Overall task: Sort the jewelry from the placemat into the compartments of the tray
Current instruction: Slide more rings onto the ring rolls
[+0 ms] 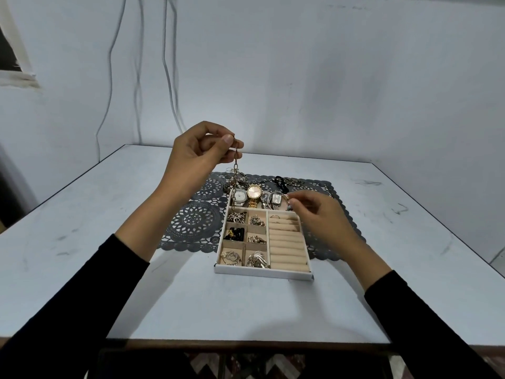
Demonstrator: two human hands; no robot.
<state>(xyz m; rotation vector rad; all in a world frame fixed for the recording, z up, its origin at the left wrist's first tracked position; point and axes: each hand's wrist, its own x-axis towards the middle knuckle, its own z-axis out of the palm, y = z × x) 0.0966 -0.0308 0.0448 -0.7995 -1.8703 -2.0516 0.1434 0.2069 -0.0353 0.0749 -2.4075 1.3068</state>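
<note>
I am holding a thin gold chain [235,173] up in the air, pinching its top end between the thumb and forefinger of my left hand [196,154], with the other fingers curled in. The chain is hanging straight down, and its lower end is reaching the far left corner of the tray [262,272]. My right hand [319,212] is hovering at the tray's far right corner, its fingers clenching a small gold piece [288,197] that is too small to make out.

The tray is white with beige lining and is sitting in the middle of the desk [109,214]. Its long far compartment is holding watches lying side by side, among them a gold-faced watch [254,192] and a silver watch [240,196]. Six small compartments on the left are holding metal pieces, and one holds black pieces [235,234]. Ring rolls [287,242] are filling the right side, with rings tucked into the farthest rows.

The tray is resting on a dark lace-pattern placemat [191,222], its near end overhanging onto the bare desk. More chains [289,181] are lying along the placemat's far edge. I am wearing black sleeves [82,291]. Cables [166,64] are hanging down the wall beyond the desk's far left corner.
</note>
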